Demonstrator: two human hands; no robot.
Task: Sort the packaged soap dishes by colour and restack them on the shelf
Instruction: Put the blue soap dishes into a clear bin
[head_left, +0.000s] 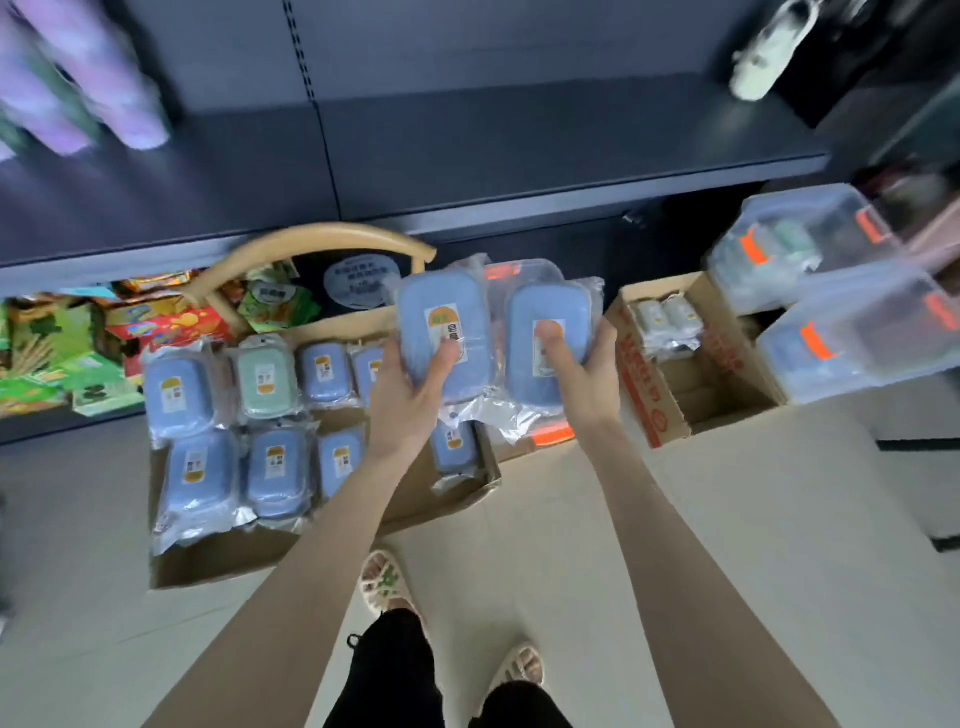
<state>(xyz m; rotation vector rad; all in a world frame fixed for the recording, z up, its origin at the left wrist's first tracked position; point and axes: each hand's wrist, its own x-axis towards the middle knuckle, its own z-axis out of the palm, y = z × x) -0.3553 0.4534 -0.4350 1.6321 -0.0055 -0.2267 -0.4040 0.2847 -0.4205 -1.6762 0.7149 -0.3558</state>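
Two packaged soap dishes, both blue, are held up side by side in front of the shelf. The left hand (415, 384) grips the left blue dish (441, 296) from below, thumb curled over its label. The right hand (584, 374) holds the right blue dish (522, 361) the same way. Their plastic wraps meet in the middle. Carrying a matching pair face up looks like a way to move one colour at a time and check it on the way.

Below, on a flattened cardboard sheet (218, 561) on the floor, the remaining blue dishes (179, 395) lie in loose rows. A single green dish (267, 382) sits among them. They are spread flat, probably so the colours read at a glance. The dark shelf board (519, 145) runs straight ahead above them and is likely where the stack goes. To the right stand an open carton (644, 395) and clear lidded bins (810, 244). Snack packets (67, 358) fill the lower shelf at left.
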